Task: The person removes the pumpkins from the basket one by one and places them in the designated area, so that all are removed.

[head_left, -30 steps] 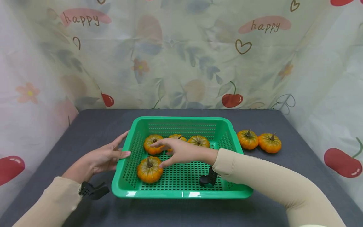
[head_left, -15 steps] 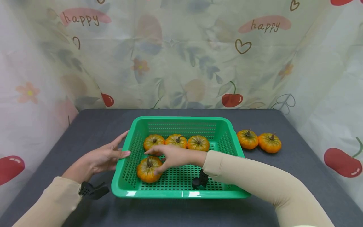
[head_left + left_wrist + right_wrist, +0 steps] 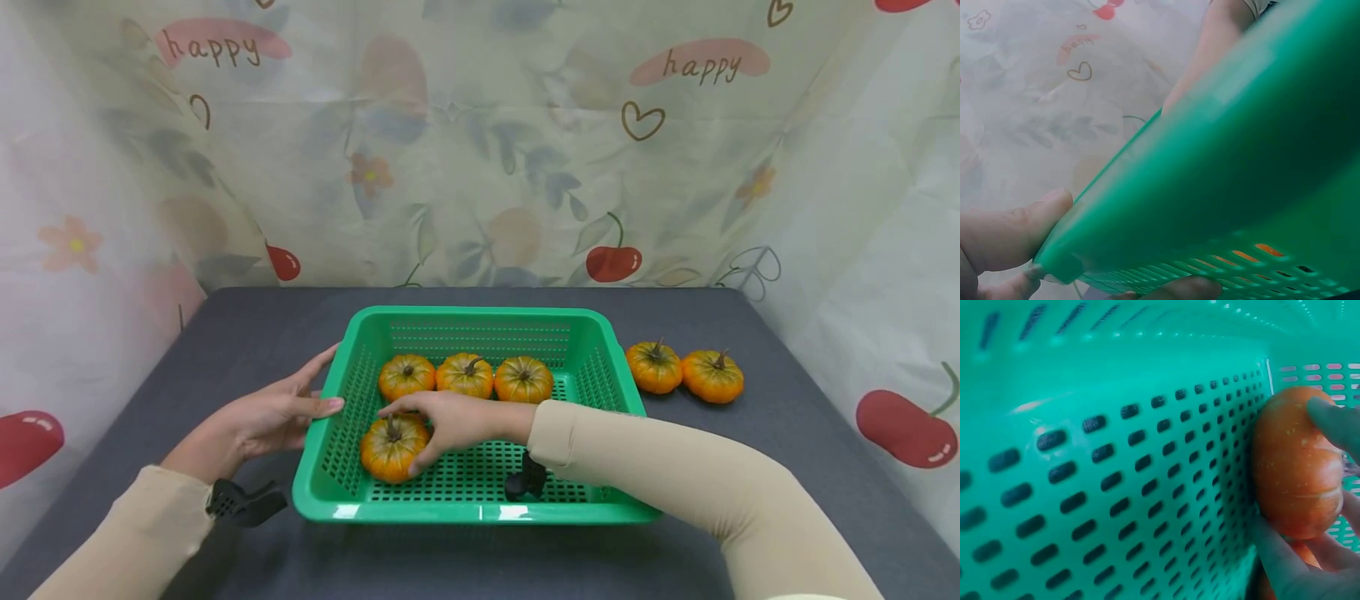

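Note:
My left hand holds the left side of a green plastic basket. In the left wrist view its thumb lies on the rim, with fingertips against the slotted outer wall. My right hand reaches down into the basket and grips a small orange pumpkin at the front left. The right wrist view has the thumb on one side of that pumpkin and fingers on the other. Behind it, three more pumpkins stand in a row along the back: left, middle and right.
Two more pumpkins, one nearer and one farther right, sit side by side on the dark table right of the basket. A printed curtain hangs behind the table and at both sides.
My right hand has moved left and down, from above the basket onto the front-left pumpkin. The back row of pumpkins has come into fuller view. The left hand stays at the rim.

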Available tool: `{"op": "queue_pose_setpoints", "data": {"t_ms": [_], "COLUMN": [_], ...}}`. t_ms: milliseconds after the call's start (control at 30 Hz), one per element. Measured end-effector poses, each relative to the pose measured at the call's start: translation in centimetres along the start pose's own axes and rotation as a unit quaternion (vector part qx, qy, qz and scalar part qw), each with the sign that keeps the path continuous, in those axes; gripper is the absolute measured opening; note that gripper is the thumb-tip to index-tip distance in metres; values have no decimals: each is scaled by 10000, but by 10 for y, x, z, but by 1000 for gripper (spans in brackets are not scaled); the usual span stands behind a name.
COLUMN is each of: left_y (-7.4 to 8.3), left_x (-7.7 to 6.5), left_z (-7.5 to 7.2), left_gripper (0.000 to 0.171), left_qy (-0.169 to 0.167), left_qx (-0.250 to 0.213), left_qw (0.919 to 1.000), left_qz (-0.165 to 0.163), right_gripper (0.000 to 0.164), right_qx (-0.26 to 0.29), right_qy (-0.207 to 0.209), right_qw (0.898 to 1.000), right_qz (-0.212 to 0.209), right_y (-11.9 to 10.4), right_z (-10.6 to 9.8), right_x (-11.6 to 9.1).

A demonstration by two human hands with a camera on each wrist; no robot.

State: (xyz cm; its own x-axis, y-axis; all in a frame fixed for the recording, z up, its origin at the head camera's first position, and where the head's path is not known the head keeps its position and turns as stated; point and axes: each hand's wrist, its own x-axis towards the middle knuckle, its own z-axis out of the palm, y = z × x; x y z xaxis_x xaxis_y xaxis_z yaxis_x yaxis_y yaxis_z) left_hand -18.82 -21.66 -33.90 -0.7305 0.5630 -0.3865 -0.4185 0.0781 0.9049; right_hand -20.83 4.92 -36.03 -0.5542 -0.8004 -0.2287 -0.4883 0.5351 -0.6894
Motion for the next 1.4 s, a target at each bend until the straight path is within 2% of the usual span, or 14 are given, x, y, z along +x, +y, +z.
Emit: {"op": "queue_pose_setpoints", "data": {"t_ms": [333,767,1100,1400], "left_y": [0,0,-1,-1], "left_x": [0,1,1,0], "left_z": [-1,-1,-1,-2], "left_gripper": [93,93,94,95], "left_qy": [-24,-79,-102,-172], "left_qx": [-5,24,6,-25], "left_qw": [10000,10000,9999,9998], "left_qz": [3,23,26,61], "right_gripper": [81,79,79,76], "right_qx": [-129,-206,-299,100], "right_qy": [-110,-231,-445,-205], "right_qw": [9998,9993,9986,9997], "right_qz": [-108,-218,-17,-69], "right_y": [-1,-1,-6,-12], "right_z": [3,-1,-16,-36], "right_x": [5,7,3,-4]}}
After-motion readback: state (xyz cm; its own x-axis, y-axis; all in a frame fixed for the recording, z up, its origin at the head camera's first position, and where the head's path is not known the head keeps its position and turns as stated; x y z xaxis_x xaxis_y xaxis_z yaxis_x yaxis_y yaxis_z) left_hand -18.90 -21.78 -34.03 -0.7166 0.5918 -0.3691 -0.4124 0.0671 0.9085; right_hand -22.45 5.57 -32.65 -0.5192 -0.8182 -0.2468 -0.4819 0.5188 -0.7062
